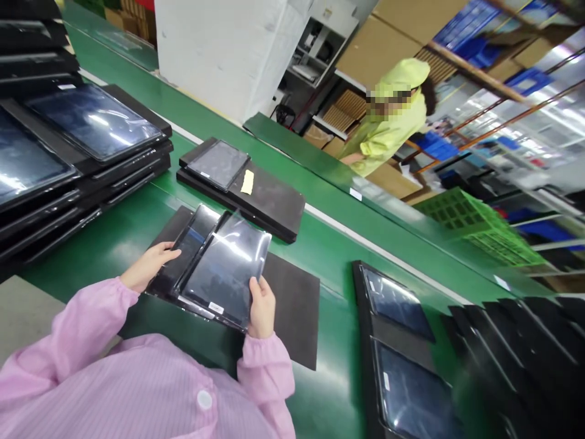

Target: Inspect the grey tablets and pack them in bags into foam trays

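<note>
My left hand (153, 265) has its thumb on top of the left edge of a dark, glossy screen panel (195, 239). Gripped at its right edge by my right hand (262, 308) is a second screen panel (231, 268), tilted, with a clear film and a small white label near its lower edge. The two panels lie side by side, the second one partly over the first. Beneath them is a dark foam board (295, 311), sticking out to the right. The fingers under the panels are hidden.
On the green conveyor belt (338, 335), stacked foam trays with screens (95, 122) rise at left. A thick foam block (274, 204) bearing one panel lies ahead. Another screen tray (404, 350) and black stacked trays (525, 360) stand at right. A person in yellow (388, 128) is beyond the belt.
</note>
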`<state>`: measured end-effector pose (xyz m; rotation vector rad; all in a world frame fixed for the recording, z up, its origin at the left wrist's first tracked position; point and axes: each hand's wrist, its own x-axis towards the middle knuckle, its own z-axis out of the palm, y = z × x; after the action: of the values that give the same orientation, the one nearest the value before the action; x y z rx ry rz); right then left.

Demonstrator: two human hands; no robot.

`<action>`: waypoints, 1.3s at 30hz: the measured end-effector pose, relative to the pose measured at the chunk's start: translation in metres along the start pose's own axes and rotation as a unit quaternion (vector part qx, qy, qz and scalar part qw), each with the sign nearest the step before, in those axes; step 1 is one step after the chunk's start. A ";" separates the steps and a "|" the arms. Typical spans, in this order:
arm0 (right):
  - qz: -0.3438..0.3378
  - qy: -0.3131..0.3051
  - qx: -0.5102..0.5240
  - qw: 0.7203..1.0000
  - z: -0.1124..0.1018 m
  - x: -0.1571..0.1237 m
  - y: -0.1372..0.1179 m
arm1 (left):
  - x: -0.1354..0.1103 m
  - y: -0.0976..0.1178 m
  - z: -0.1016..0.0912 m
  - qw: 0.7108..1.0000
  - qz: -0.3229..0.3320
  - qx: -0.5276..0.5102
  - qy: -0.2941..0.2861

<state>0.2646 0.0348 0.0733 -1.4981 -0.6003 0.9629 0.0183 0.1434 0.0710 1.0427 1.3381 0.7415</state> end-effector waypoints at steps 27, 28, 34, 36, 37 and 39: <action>-0.260 -0.054 -0.096 0.959 0.017 0.026 -0.061 | 0.030 0.030 0.064 0.927 0.373 -0.033 0.003; -0.266 -0.053 -0.093 0.958 0.016 0.024 -0.061 | 0.034 0.028 0.065 0.922 0.385 -0.032 -0.002; -0.280 -0.042 -0.085 0.955 0.005 0.015 -0.068 | 0.017 0.029 0.072 0.907 0.413 -0.056 0.060; -0.288 -0.019 -0.082 0.954 0.008 0.011 -0.073 | 0.002 0.038 0.082 0.900 0.410 -0.090 0.118; -0.297 0.006 -0.077 0.952 0.012 0.008 -0.075 | -0.003 0.045 0.088 0.895 0.410 -0.107 0.140; -0.320 0.066 -0.058 0.943 0.023 0.000 -0.079 | -0.008 0.065 0.100 0.883 0.418 -0.128 0.168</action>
<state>0.2576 0.0613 0.1506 -1.3216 -0.9800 0.3243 0.1242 0.1448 0.1265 1.3113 0.9847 1.7647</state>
